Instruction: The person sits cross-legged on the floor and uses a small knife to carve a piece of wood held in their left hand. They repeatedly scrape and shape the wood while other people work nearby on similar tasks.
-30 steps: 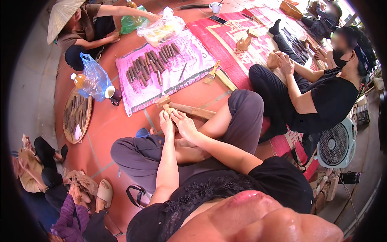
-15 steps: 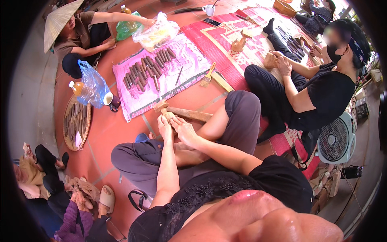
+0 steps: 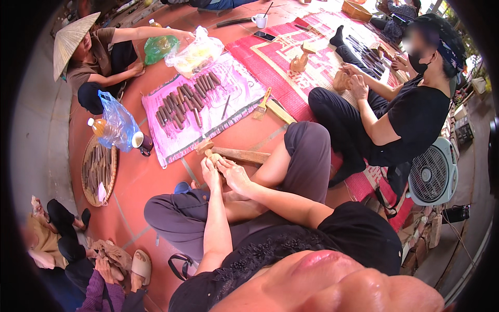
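Over my crossed legs, both hands close round a small pale wooden carving with a flat block at its far end. My left hand grips its near left side, fingers curled against it. From the right, my right hand presses its fingers on the same piece; anything small within them is hidden. Just beyond my hands, a thick wooden bar lies on the tiles by my right shin. Rows of chisels with brown handles rest on a pink sheet, beside a thin dark tool.
A brush lies right of the sheet. At left are a round basket of tools, a blue plastic bag and a cup. A co-worker handles another carving on the red mat; a fan stands behind.
The whole view has shifted slightly, with the mat and co-worker at right now further left. Both my hands stay on the carving, and their grip looks nearly the same.
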The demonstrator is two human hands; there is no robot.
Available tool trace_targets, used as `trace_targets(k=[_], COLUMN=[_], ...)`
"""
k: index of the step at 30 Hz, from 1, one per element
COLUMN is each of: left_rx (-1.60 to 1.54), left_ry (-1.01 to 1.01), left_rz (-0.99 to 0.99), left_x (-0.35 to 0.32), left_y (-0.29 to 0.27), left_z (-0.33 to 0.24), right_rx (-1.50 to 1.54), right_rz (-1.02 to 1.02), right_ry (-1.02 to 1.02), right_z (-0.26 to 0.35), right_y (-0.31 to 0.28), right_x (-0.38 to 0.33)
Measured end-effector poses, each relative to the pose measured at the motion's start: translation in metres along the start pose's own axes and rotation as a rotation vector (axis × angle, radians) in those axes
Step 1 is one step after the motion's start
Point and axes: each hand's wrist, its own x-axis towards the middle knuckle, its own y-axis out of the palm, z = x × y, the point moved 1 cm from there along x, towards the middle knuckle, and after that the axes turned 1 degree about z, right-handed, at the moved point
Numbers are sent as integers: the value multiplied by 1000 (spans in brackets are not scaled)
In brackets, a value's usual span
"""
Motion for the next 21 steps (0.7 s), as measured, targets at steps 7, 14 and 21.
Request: trace_targets(k=[7,14,21], left_rx=[59,-14,10], left_ry=[36,-36,-3], left_rz=[7,28,45], left_x=[4,-3,-1], left_y=[-2,-3,-1], left_z=[6,-10,-5], right_rx=[73,-51,24], right_rz=[92,-40,137], right_ry=[108,-63,78], right_z=[13,4,6], right_y=[-13,-1,-13], right_x=[46,-3,39])
